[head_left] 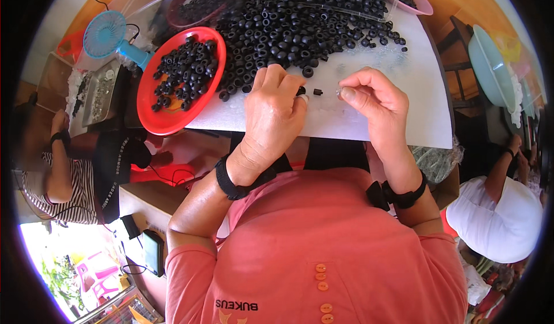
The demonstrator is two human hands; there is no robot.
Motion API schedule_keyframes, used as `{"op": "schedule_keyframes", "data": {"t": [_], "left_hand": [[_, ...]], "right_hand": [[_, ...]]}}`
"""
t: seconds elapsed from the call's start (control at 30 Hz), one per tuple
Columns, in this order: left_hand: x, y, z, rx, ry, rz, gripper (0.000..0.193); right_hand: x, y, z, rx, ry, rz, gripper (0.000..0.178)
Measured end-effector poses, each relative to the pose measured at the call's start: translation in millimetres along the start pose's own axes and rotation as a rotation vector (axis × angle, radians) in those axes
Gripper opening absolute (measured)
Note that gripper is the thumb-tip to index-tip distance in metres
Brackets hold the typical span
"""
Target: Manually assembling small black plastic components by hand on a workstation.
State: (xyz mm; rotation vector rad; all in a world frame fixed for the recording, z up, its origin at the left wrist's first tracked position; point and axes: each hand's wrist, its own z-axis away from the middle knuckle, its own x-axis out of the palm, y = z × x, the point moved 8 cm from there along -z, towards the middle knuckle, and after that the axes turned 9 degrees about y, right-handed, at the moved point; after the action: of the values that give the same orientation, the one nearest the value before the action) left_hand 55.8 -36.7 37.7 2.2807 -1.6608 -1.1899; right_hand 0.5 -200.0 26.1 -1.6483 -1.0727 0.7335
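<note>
Both hands pinching small pieces, right of the red plate

Head view. Landmark: red plate [165, 127], oval in this lens, loaded with black pieces [193, 64], many with a hole through them.

Left hand [272, 113]: just right of the plate, back of hand up, wrist slightly bent, knuckles raised. Fingers curl down and over; thumb and forefinger close on a black bead [300, 91]. Which face of it is gripped: cannot tell, fingers cover most of it. Forearm slants up from below the plate, dark band [228, 179] at the wrist.

Right hand [384, 105]: farther right of the plate, well apart from the left. Thumb and forefinger tips meet on a tiny clear piece [339, 93], too small to make out its shape. Remaining fingers fold in behind; thumb side faces the plate. Forearm rises steeply, leaning toward the plate, a second dark band [407, 194] on it.

Between the hands, right of the plate: one small black cylinder [317, 92] lying loose on the white tabletop [415, 93].

Large heap of black beads [283, 32] spreads right of the plate and beyond it, its edge near the plate's rim. Blue fan [105, 34] beyond the plate, to its left.
</note>
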Motion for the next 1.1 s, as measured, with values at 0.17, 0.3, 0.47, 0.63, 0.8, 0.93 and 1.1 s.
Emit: {"op": "schedule_keyframes", "data": {"t": [0.17,0.3,0.47,0.63,0.8,0.93,1.1], "left_hand": [[-6,19,-3,0.114,0.118,0.142,0.028],[2,26,-6,0.036,0.041,0.346,0.028],[14,22,-7,-0.007,-0.023,0.423,0.023],[21,22,-9,-0.017,-0.083,0.432,0.018],[22,26,-9,0.035,-0.036,0.345,0.014],[24,31,-11,0.017,-0.034,0.358,0.014],[31,29,-12,-0.125,-0.084,0.409,0.011]], "right_hand": [[0,10,0,0.155,-0.019,-0.093,0.007],[6,10,0,0.207,-0.07,-0.209,0.006],[0,15,-1,0.241,-0.072,-0.253,0.005],[-1,14,-2,0.244,-0.112,-0.282,0.007],[-3,3,-4,0.176,-0.062,-0.15,0.009],[-2,2,-3,0.076,-0.072,-0.094,0.008],[-8,2,-5,0.061,-0.038,-0.126,0.008]]}}
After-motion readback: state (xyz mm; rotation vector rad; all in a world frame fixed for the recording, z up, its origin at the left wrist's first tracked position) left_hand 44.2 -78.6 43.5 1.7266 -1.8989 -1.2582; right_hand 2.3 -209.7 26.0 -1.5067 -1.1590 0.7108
